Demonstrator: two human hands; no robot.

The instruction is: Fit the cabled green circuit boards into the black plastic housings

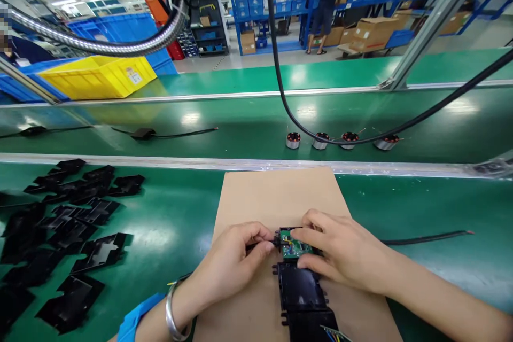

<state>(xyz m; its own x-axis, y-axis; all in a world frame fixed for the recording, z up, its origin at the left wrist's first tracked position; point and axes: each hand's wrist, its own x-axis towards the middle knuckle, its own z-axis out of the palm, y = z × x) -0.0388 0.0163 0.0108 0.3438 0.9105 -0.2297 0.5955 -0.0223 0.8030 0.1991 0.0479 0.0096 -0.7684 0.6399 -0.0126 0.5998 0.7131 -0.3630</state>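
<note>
A green circuit board (294, 247) sits in a small black plastic housing over a sheet of brown cardboard (276, 192). At the housing's left end my left hand (236, 256) pinches a black cable (276, 242) between thumb and forefinger. My right hand (348, 254) grips the board and its housing from the right, its fingers covering part of them. Just below lies an open black plastic case (301, 287), touched or nearly touched by my right thumb. Nearer to me is another black case (306, 325), beside a strip with coloured wires (335, 334).
Many black plastic covers (72, 230) lie piled at left. Several copper-wound motor parts (293, 140) stand in a row beyond the metal rail (180, 163). A hanging black cable (280, 85) loops across the front. A yellow bin (100, 77) stands at far left; a person (331, 0) is by the shelves.
</note>
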